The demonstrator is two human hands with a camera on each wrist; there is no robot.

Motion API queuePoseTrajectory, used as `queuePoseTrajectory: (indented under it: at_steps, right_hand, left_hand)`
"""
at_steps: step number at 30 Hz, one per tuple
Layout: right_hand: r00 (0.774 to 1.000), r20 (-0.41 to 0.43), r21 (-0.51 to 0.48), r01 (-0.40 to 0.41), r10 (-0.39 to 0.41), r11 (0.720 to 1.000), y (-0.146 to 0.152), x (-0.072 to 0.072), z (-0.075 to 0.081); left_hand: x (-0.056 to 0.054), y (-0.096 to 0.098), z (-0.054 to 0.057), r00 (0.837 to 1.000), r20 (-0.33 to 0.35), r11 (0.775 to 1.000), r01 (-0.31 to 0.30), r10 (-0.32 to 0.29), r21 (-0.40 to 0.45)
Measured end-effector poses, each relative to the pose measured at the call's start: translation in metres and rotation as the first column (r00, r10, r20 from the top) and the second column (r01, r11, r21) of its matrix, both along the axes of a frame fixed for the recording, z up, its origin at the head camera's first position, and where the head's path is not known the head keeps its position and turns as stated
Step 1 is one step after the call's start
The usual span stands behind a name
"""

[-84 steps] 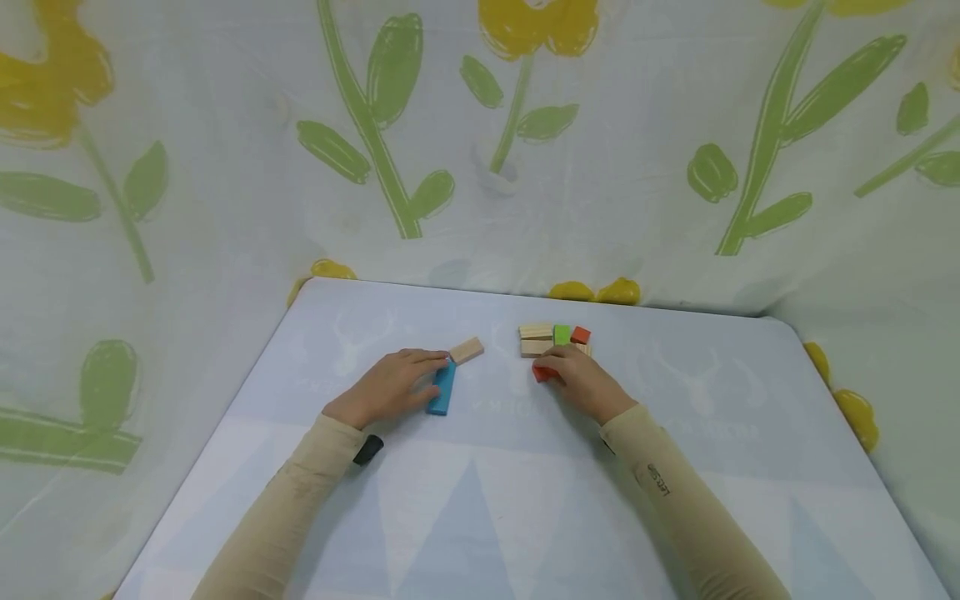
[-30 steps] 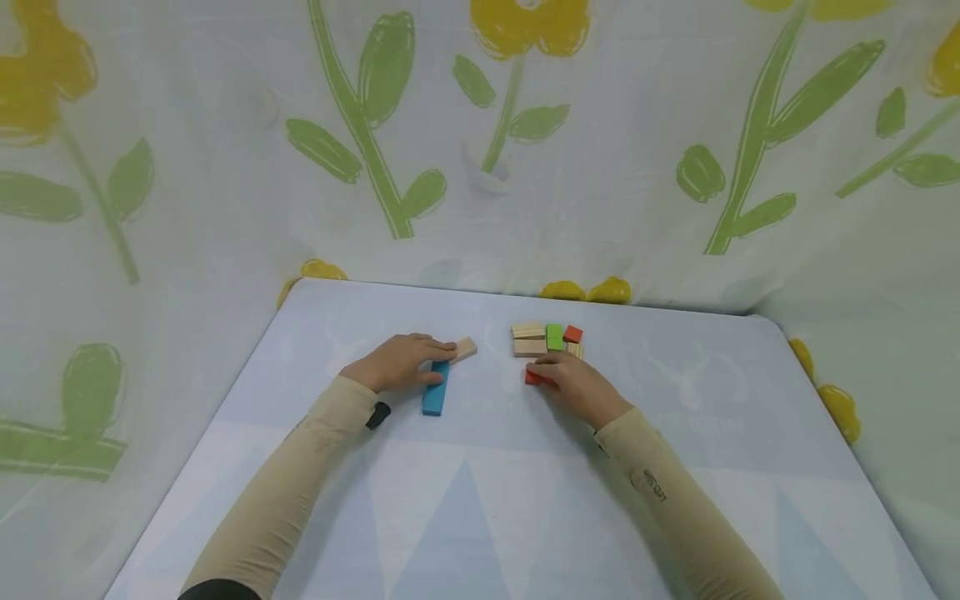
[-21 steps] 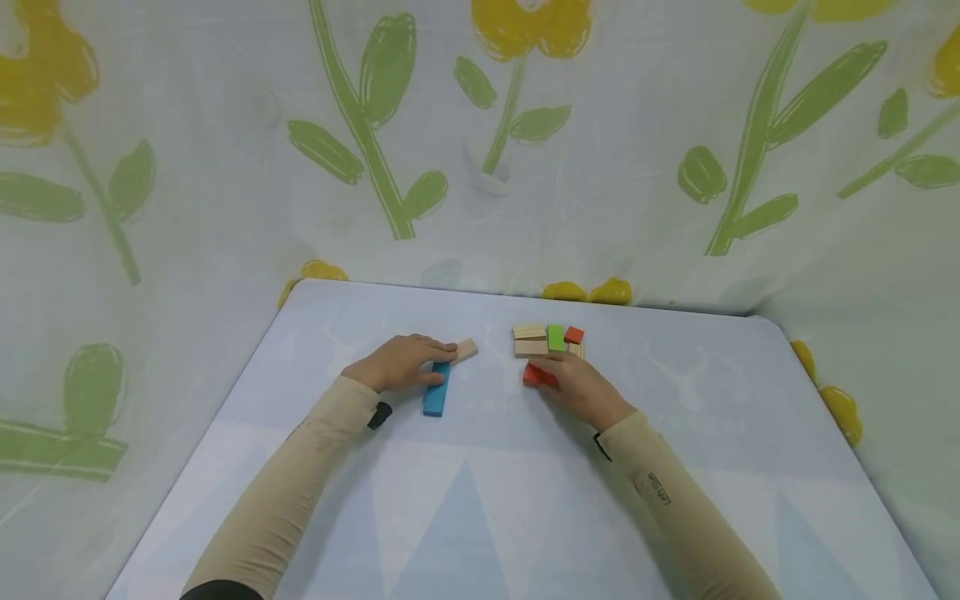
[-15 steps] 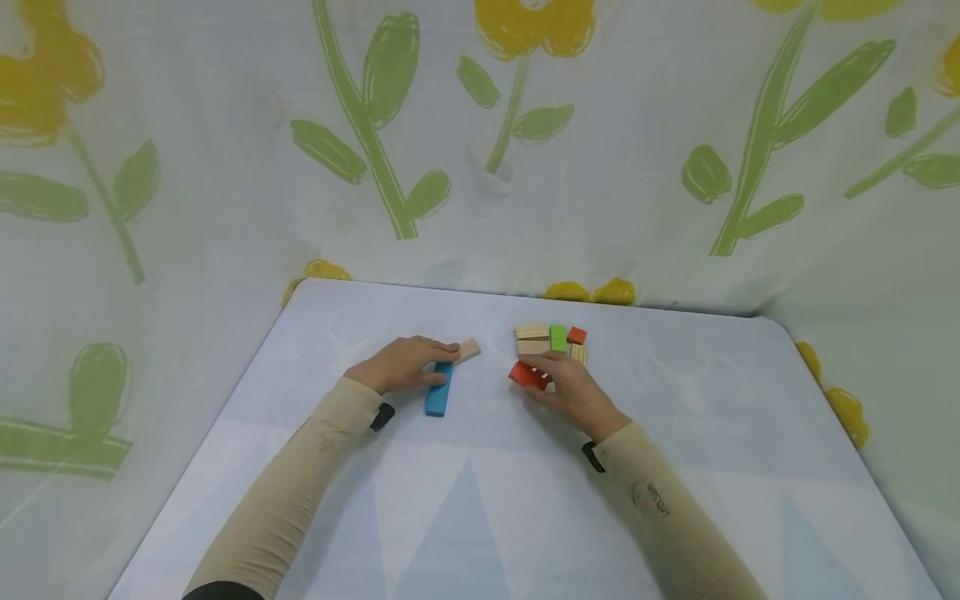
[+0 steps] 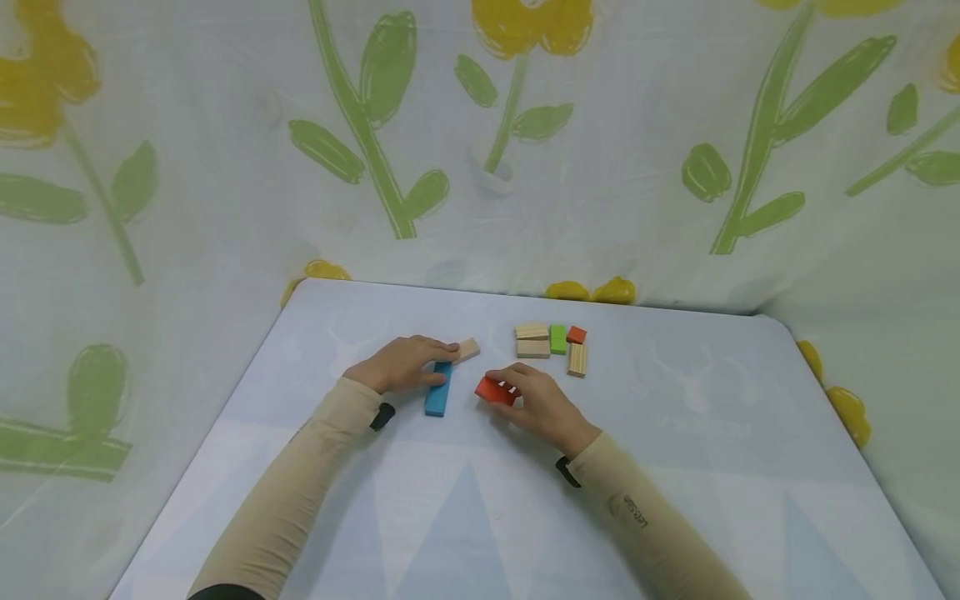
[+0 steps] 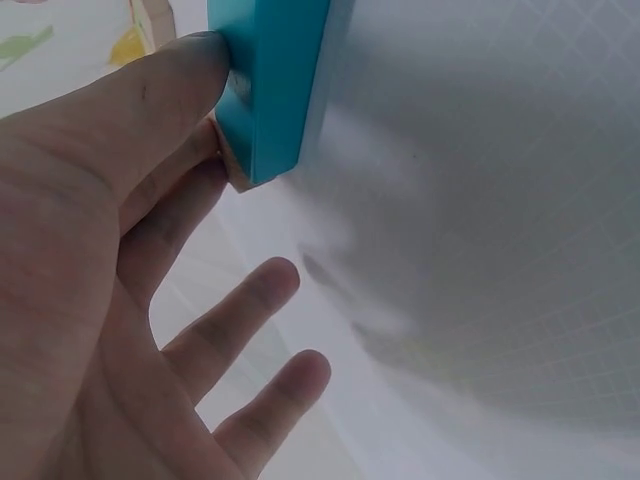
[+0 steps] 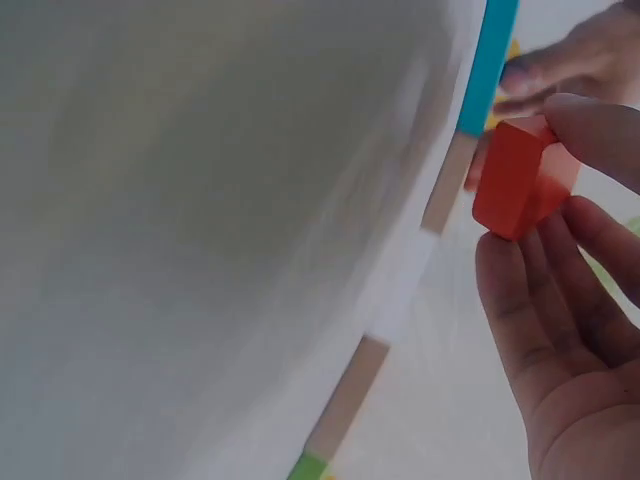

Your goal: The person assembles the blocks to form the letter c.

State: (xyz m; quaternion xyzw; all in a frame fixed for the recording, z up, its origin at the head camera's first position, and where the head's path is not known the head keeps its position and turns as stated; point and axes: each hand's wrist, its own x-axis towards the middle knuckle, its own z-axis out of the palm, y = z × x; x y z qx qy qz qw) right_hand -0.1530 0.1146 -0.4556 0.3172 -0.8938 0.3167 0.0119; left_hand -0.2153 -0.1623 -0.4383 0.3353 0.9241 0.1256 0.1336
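Note:
My left hand (image 5: 401,365) rests at the far end of a long blue block (image 5: 438,392). In the left wrist view, the thumb touches the blue block's side (image 6: 235,85), and two fingers reach the end of a plain wooden block. Ring and little fingers stretch out free. That wooden block (image 5: 468,350) lies slanted against the blue one's far end, partly covered by my fingers. To their right, my right hand (image 5: 543,404) pinches a red block (image 5: 492,391) between thumb and fingers. The right wrist view shows this red block (image 7: 510,185) tilted, clear of the blue block.
Farther back on the table (image 5: 675,467) lies a loose group: a ribbed wooden block (image 5: 532,331), a plain wooden block (image 5: 532,349), a green block (image 5: 557,339), a small red block (image 5: 576,335) and an upright-lying ribbed block (image 5: 577,360). A flowered cloth (image 5: 585,183) hangs behind.
My right hand has carried the red block leftward and nearer, away from the group, uncovering the ribbed block there. Earlier, my left hand shifted slightly at the blue block's end; lately it stays still.

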Motion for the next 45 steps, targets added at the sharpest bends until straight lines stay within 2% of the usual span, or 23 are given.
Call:
queuePoseTrajectory:
  at_steps: [4,11,18,23,28,39,45]
  right_hand:
    - [0.999,-0.017,-0.031,-0.041,0.04,0.999,-0.009,0.002,-0.001]
    - [0.998,-0.04,-0.062,-0.045,0.042,0.997,-0.021,0.003,0.001]
    - [0.999,0.042,-0.015,-0.031,0.031,0.999,-0.033,0.008,0.003]
    - [0.993,0.101,0.078,-0.065,0.057,0.995,-0.038,0.01,-0.002]
    - [0.989,0.125,0.12,-0.098,0.082,0.988,-0.04,0.013,-0.006]
    - [0.977,0.175,0.161,-0.147,0.118,0.976,-0.028,0.007,-0.003]
    - [0.961,0.197,0.114,-0.219,0.194,0.969,-0.02,0.005,-0.004]
  left_hand:
    - [0.001,0.001,0.001,1.0,-0.003,1.0,-0.009,0.009,0.0]
    - [0.002,0.001,0.002,1.0,0.01,1.0,-0.019,0.019,-0.001]
    - [0.003,0.002,0.005,0.999,0.019,1.0,-0.028,0.028,-0.009]
    - [0.002,0.002,0.005,0.999,0.023,1.0,-0.022,0.022,-0.012]
    - [0.001,0.002,0.004,1.0,0.018,1.0,-0.019,0.02,-0.013]
    - [0.0,0.002,0.002,1.0,-0.006,1.0,-0.015,0.014,-0.012]
    - [-0.001,0.001,0.001,1.0,0.005,1.0,-0.019,0.019,-0.017]
